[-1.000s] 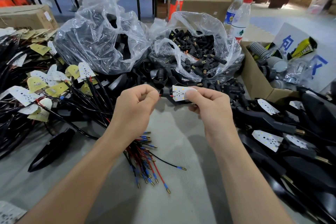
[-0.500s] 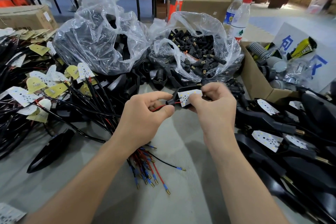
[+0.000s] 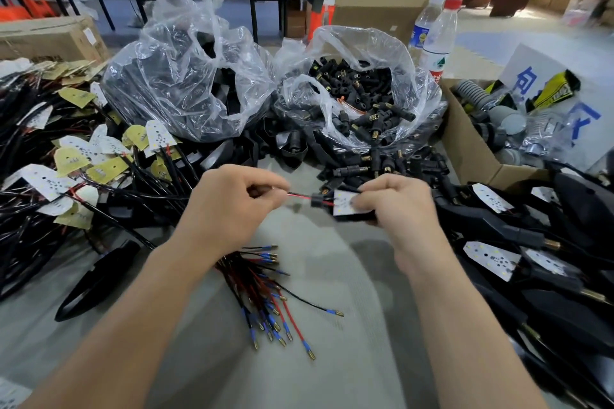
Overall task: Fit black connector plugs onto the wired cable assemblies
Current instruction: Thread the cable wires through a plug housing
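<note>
Grey bench top [image 3: 332,282] fills the middle of a cluttered workshop, with dark tables and cardboard cartons behind. At its centre the left hand [image 3: 232,206] pinches a red and black wire pair [image 3: 297,195] between thumb and forefinger. The right hand [image 3: 395,206], at three o'clock from it, grips a small white LED board [image 3: 345,202]. The black connector plug [image 3: 318,201] sits on the wires between the two hands, just beside the board. At twelve o'clock a clear bag [image 3: 362,53] holds loose black plugs, with another bag [image 3: 186,76] at eleven. Wired boards [image 3: 66,159] heap up at nine o'clock, black housings [image 3: 531,242] at three, and a bundle of blue-sleeved wires [image 3: 265,292] lies at six, beside the left wrist.
</note>
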`<state>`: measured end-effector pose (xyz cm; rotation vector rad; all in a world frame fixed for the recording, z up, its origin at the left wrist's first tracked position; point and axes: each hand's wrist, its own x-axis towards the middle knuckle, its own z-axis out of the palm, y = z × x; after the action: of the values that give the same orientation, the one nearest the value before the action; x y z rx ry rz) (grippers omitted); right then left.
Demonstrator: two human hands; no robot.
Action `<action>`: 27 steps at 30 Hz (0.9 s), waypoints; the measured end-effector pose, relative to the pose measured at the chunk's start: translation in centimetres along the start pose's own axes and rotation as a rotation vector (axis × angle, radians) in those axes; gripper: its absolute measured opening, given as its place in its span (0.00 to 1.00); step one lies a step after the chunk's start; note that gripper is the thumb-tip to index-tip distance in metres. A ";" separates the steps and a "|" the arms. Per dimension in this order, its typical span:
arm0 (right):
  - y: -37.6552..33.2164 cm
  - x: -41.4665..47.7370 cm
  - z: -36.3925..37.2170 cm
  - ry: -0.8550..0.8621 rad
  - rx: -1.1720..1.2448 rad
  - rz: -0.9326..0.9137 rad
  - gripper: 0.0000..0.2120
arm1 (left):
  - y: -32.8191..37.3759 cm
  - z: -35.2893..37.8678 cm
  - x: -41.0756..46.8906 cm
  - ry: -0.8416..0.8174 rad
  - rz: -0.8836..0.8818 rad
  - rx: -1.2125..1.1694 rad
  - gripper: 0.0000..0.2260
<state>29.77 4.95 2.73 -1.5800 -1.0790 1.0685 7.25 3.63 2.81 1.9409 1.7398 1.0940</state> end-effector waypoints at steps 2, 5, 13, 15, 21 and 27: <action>0.3 -0.3 0.7 -0.062 -0.300 -0.044 0.08 | -0.6 -0.6 0.4 -0.057 0.003 0.011 0.07; 0.9 -0.5 1.0 -0.142 -0.600 -0.083 0.05 | -0.7 -1.2 0.4 -0.182 0.055 0.091 0.07; -0.7 -3.6 2.3 -0.305 -0.603 -0.553 0.20 | 1.1 1.0 -0.6 -0.217 0.208 0.041 0.04; 0.1 -4.2 3.7 -0.369 -0.667 -0.544 0.18 | 1.1 1.5 -0.9 -0.199 0.196 0.065 0.04; 1.3 -1.4 3.6 -0.264 -0.688 -0.397 0.16 | 0.0 -2.1 0.5 -0.238 0.041 0.064 0.09; 1.5 -0.7 2.4 -0.202 -0.613 -0.365 0.11 | -1.8 -7.4 1.7 -0.302 -0.083 0.187 0.10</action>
<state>27.53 4.51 0.85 -1.6547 -1.8812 0.6875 0.66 3.73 7.00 1.9975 1.7844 0.5906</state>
